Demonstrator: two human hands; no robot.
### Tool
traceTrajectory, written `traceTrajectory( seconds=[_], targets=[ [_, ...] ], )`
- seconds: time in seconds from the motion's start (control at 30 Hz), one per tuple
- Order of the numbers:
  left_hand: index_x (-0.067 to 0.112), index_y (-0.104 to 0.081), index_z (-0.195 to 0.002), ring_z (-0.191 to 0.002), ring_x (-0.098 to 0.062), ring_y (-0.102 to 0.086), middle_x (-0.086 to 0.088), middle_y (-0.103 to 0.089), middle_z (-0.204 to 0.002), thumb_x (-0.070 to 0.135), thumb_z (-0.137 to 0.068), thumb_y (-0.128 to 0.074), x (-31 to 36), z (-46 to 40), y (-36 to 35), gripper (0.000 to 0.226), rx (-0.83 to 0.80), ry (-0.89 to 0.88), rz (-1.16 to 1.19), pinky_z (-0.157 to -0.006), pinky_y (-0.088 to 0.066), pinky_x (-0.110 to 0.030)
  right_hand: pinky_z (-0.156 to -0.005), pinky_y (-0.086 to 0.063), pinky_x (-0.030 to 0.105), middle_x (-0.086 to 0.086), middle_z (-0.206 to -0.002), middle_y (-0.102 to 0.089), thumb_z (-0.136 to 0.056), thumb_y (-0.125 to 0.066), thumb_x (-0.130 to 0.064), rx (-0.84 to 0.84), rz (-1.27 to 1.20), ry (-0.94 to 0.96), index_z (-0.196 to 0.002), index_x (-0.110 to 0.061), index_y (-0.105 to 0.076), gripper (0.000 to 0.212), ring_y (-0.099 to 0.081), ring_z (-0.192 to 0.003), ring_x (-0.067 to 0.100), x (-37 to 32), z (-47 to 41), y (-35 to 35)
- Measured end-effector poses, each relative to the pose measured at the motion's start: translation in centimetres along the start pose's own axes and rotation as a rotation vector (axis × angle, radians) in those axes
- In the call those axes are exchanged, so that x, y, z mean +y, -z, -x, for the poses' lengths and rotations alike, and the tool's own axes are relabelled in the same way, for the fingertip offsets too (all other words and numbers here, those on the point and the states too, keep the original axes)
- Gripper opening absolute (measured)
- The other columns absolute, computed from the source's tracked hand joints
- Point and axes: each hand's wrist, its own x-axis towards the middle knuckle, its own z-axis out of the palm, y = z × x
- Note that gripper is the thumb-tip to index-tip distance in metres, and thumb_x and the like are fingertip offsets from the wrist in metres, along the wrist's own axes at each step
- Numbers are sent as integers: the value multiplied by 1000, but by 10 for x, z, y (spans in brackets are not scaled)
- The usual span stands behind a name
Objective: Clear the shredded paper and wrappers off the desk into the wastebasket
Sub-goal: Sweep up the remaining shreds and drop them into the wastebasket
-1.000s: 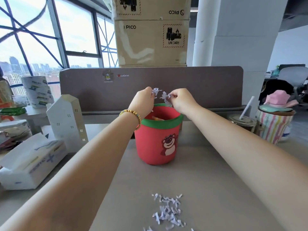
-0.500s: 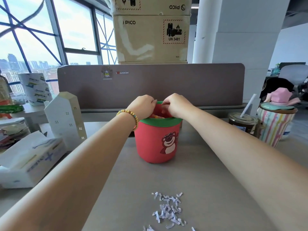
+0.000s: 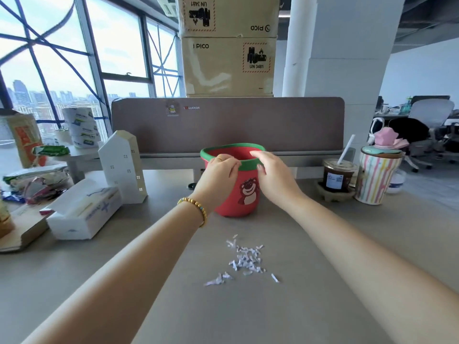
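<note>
A red wastebasket (image 3: pixel 233 146) with a green rim and a bear picture stands on the desk in front of the divider. My left hand (image 3: pixel 218 175) and my right hand (image 3: pixel 271 173) hover at its near rim, side by side. Both have relaxed, slightly bent fingers and hold nothing I can see. A small scatter of white shredded paper (image 3: pixel 244 259) lies on the desk between my forearms, nearer to me than the basket. Crumpled wrappers (image 3: pixel 34 188) lie at the far left edge.
A white tissue box (image 3: pixel 82 212) and a white house-shaped model (image 3: pixel 123 167) stand left of the basket. An iced drink with a straw (image 3: pixel 337 178) and a striped tumbler (image 3: pixel 377 178) stand at the right. The brown divider (image 3: pixel 223 125) closes off the back.
My hands held shreds above the basket, dipped into its mouth, and have now drawn back to the near rim with no paper in them.
</note>
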Motion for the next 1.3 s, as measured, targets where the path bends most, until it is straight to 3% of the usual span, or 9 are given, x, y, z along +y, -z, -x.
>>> traceTrajectory(
  seconds=[0.2,0.3,0.4,0.5,0.57,0.63,0.93,1.1,1.3],
  targets=[
    [4,-60,-117,-116,-24,-53,-13,-60,-124,13,-98,-37,10,66,-5,32,-100,115,113,-96,-35,-21,-90,-27,8,11,-128,-60,-90,-40,6,-19,-120,-60,-124,-5,-56,39,-53,-121,24,11,85,-8],
    [6,-60,-116,-116,-25,-54,-11,-61,-122,16,-99,-34,6,101,-12,32,-171,198,115,-91,-35,-22,-91,-29,11,8,-133,-56,-94,-40,-1,-172,-128,-163,-126,-7,-54,36,-50,-124,20,22,119,-16],
    [4,-57,-106,-117,-31,-51,-17,-58,-120,20,-100,-33,0,134,-20,29,-305,269,88,-85,-32,-24,-104,-28,20,8,-143,-45,-97,-41,-12,-336,-88,-265,-135,-8,-44,38,-40,-133,19,31,137,-20],
    [7,-33,-139,-143,-27,-21,-14,-24,-153,36,-99,-31,-11,162,-27,50,-515,320,-112,-116,-17,-31,-117,-11,27,10,-158,-16,-100,-36,-24,-589,21,-281,-146,-6,-21,52,-14,-146,19,33,149,-21],
    [11,-17,-146,-148,-23,-1,-12,0,-159,49,-96,-24,-16,171,-29,62,-593,350,-288,-121,-2,-41,-119,0,30,11,-159,5,-102,-28,-28,-776,175,-250,-148,-5,-5,57,6,-148,21,36,154,-20],
    [12,-9,-148,-147,-20,8,-9,11,-158,54,-94,-18,-19,171,-31,69,-627,375,-375,-120,6,-45,-119,5,31,12,-158,15,-102,-22,-30,-865,289,-226,-148,-4,2,58,14,-147,21,40,158,-18],
    [18,-3,-149,-148,-16,4,-6,4,-160,52,-95,-18,-22,143,-55,66,-604,335,-337,-121,1,-41,-121,6,39,-1,-159,12,-101,-13,-32,-841,386,-173,-149,-14,5,55,12,-146,9,42,135,-39],
    [17,-3,-149,-148,-14,1,-3,-1,-160,48,-96,-19,-27,128,-63,63,-595,320,-280,-122,0,-38,-121,1,34,0,-160,-2,-100,-16,-21,-736,210,-182,-150,-16,0,52,-1,-147,8,45,117,-53],
    [16,-14,-147,-145,-14,-19,-3,-25,-156,25,-97,-23,-33,119,-60,52,-493,399,-46,-121,-8,-30,-120,-4,32,-1,-159,-14,-100,-11,-13,-710,68,-164,-149,-17,-13,50,-9,-146,8,45,94,-64]
  ],
)
